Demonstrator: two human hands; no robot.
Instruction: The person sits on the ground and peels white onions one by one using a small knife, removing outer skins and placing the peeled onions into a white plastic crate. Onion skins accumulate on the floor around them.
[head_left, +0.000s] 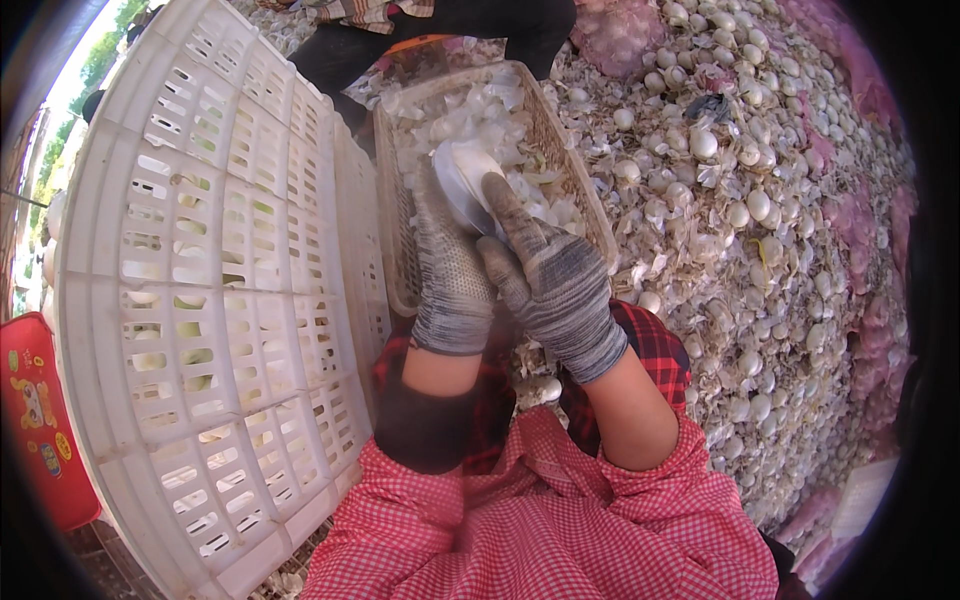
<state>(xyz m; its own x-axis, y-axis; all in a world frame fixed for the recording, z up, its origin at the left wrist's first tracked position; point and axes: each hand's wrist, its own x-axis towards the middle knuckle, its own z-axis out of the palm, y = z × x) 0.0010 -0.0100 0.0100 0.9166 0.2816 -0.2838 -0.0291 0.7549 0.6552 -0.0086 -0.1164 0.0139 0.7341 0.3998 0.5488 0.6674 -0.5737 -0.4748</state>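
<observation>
A white onion (478, 166) is held in my left hand (452, 289), which wears a grey knitted glove. Over the onion, my right hand (559, 277), gloved alike, lays its forefinger along one side. A shiny curved knife blade (459, 191) lies against the onion and runs back toward the right thumb. The knife's handle is hidden by the right hand. Directly below both hands is a dirty plastic basket (574, 161) holding pale onion layers and peels (487, 109).
A tall white slotted crate (247, 281) with onions inside stands close on the left. Beyond it is a red printed container (45, 420). Loose onions and dry skins (720, 247) pile up on the right, among pink mesh bags (619, 34). Another person's dark-clad leg (480, 26) is across the basket.
</observation>
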